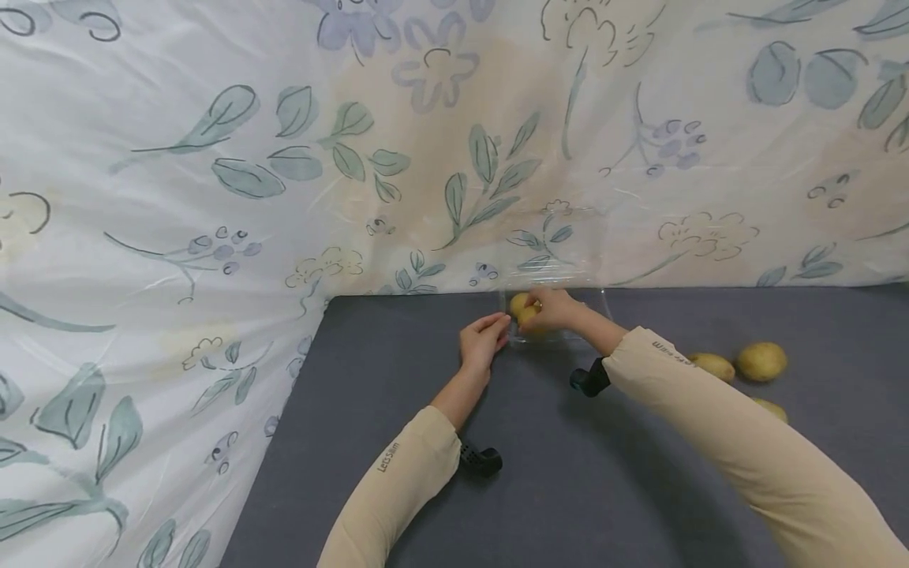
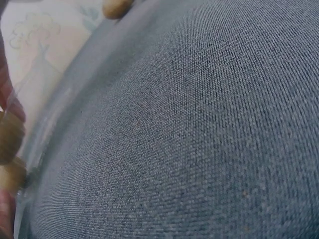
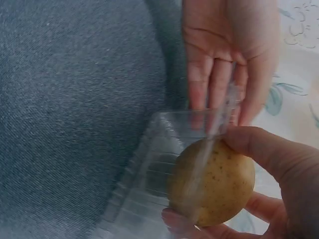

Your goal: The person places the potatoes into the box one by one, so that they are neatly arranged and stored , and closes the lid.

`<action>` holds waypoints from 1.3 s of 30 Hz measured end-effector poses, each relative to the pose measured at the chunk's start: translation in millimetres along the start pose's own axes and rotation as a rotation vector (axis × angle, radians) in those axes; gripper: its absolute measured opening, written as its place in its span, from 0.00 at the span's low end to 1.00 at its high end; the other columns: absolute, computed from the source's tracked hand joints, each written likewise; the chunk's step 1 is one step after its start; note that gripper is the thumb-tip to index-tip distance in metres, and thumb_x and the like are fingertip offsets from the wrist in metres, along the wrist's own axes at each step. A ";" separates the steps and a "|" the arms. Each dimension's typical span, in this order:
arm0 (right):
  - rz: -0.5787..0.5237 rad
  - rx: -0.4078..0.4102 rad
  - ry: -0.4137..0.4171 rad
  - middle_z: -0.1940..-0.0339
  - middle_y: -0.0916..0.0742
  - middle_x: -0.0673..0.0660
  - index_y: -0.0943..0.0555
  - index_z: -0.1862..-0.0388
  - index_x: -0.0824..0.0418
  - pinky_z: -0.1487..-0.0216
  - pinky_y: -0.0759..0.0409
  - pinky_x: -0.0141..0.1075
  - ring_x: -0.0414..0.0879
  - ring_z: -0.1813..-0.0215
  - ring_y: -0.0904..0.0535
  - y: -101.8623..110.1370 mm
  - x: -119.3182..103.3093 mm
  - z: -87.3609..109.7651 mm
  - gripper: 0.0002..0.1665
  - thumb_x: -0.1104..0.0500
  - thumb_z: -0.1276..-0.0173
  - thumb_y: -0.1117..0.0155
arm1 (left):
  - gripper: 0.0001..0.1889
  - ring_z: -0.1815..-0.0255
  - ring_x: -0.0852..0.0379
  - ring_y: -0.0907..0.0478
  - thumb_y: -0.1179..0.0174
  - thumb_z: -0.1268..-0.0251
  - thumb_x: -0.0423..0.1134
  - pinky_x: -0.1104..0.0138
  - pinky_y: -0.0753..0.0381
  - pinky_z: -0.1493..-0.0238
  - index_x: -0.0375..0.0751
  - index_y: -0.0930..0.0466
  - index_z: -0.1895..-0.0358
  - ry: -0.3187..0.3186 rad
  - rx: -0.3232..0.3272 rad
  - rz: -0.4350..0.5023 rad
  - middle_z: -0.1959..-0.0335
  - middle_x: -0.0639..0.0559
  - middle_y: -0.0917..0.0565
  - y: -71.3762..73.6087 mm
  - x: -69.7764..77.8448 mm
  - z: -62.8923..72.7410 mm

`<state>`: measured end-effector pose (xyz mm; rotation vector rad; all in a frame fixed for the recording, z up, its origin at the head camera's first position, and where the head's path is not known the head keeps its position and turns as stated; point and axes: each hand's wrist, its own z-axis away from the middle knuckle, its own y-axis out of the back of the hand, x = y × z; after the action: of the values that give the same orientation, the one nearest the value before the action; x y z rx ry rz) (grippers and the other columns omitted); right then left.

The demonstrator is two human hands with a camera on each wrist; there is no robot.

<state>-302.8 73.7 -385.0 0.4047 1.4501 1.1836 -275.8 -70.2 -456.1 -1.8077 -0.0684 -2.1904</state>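
At the back of the table stands a clear plastic container (image 1: 592, 341), its lid (image 1: 592, 237) raised against the sheet behind. My right hand (image 1: 557, 309) reaches over it and grips a potato (image 3: 219, 184) between thumb and fingers; in the right wrist view the container's rim passes in front of that potato. Another potato (image 1: 518, 303) lies beside it at the container's left end. My left hand (image 1: 485, 341) pinches the container's left edge, with fingers and thumb close about the corner. The left wrist view catches only parts of fingers and two potatoes at its left border.
Several potatoes lie to the right on the dark grey table cloth (image 1: 398, 371): a round one (image 1: 761, 361) and others partly hidden by my right sleeve (image 1: 738, 442). A flower-patterned sheet (image 1: 426, 158) hangs behind and to the left. Black wrist cameras jut from both sleeves.
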 end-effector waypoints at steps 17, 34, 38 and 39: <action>-0.103 0.077 -0.078 0.63 0.23 0.66 0.35 0.53 0.71 0.67 0.28 0.38 0.53 0.66 0.27 -24.2 5.5 -2.9 0.30 0.54 0.45 0.33 | 0.11 0.72 0.64 0.23 0.35 0.45 0.34 0.68 0.17 0.63 0.32 0.16 0.60 -0.003 0.005 0.017 0.73 0.54 0.18 -0.2 -2.9 -1.7; -0.074 0.008 -0.034 0.45 0.24 0.73 0.32 0.41 0.74 0.48 0.26 0.50 0.64 0.46 0.27 -17.2 3.5 3.4 0.36 0.48 0.38 0.41 | 0.11 0.72 0.64 0.24 0.35 0.45 0.35 0.69 0.17 0.64 0.33 0.16 0.59 0.015 0.000 0.035 0.74 0.54 0.19 0.7 -2.5 -1.6; -0.078 -0.031 -0.020 0.40 0.27 0.73 0.33 0.38 0.72 0.43 0.29 0.53 0.66 0.40 0.32 -12.5 5.1 5.5 0.37 0.47 0.36 0.42 | 0.11 0.72 0.64 0.23 0.34 0.45 0.35 0.68 0.17 0.63 0.33 0.16 0.59 0.018 0.003 0.036 0.73 0.53 0.18 0.4 -3.5 -1.6; -0.082 -0.045 -0.015 0.40 0.27 0.72 0.33 0.37 0.72 0.43 0.29 0.53 0.66 0.39 0.32 -10.5 5.1 6.7 0.37 0.46 0.36 0.42 | 0.11 0.72 0.64 0.23 0.34 0.45 0.34 0.68 0.17 0.63 0.33 0.16 0.59 0.019 0.005 0.034 0.72 0.53 0.18 0.3 -3.5 -1.5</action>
<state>-294.4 76.1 -395.2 0.3195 1.4112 1.1432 -276.6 -70.2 -459.8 -1.7726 -0.0379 -2.1813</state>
